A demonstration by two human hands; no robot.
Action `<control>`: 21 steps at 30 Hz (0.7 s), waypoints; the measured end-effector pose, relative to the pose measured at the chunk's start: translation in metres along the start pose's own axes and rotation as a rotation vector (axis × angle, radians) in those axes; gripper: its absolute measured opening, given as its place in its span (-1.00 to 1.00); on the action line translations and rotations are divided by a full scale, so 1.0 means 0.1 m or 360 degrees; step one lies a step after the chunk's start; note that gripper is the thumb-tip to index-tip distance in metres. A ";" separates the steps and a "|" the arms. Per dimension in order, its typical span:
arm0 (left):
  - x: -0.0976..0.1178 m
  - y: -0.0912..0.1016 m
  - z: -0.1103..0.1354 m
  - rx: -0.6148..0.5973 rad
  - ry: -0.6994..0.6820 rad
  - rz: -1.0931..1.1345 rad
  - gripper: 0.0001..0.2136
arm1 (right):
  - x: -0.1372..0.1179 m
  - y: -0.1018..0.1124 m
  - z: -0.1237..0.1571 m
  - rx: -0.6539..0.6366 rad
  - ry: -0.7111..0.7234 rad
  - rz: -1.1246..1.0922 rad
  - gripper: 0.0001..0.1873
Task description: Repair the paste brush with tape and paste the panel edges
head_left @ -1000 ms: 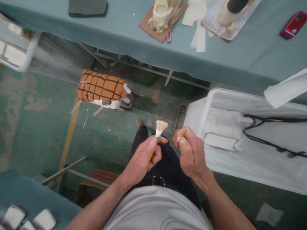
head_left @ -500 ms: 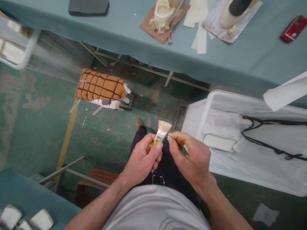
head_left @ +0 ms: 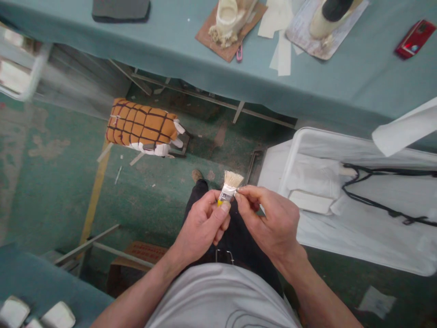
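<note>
My left hand (head_left: 205, 225) is closed round the yellow handle of a small paintbrush (head_left: 229, 187), whose pale bristles point up and away from me. My right hand (head_left: 273, 223) sits right beside it, thumb and forefinger pinched together at the brush's metal ferrule, just under the bristles. Whether anything is held in that pinch I cannot make out. Both hands hover in front of my waist, above my dark trousers and the green floor.
A teal-covered table (head_left: 170, 45) runs across the top, bearing a cream moulded piece on a brown board (head_left: 227, 23), paper strips (head_left: 282, 41) and a red object (head_left: 413, 38). A white tray (head_left: 341, 205) with a black cord stands at right. An orange checked stool (head_left: 141, 130) stands at left.
My right hand has moved left from a gap beside the brush to pinch at its ferrule. The brush has tilted slightly to the right in my left hand.
</note>
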State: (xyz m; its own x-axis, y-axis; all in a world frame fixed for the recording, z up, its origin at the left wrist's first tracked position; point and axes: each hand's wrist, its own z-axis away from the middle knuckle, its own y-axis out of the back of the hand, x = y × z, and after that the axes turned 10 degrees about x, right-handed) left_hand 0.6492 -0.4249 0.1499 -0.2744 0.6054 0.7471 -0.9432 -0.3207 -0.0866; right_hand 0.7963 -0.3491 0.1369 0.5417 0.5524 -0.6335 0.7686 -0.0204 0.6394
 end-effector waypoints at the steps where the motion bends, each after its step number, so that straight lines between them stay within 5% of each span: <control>1: -0.01 0.00 0.00 0.0010 -0.0015 -0.0020 -0.69 | 0.00 0.00 0.00 -0.0002 0.0015 0.0013 -0.86; 21: -0.09 0.04 -0.01 0.0247 -0.0378 -0.0692 -0.76 | 0.05 -0.05 -0.01 -0.0227 -0.0001 0.0182 -0.82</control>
State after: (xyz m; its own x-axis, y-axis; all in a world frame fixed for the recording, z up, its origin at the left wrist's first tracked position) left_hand 0.6475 -0.4309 0.1421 0.2037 0.5306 0.8228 -0.9167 -0.1917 0.3505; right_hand 0.7942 -0.3453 0.1311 0.6233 0.5526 -0.5533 0.6459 0.0351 0.7626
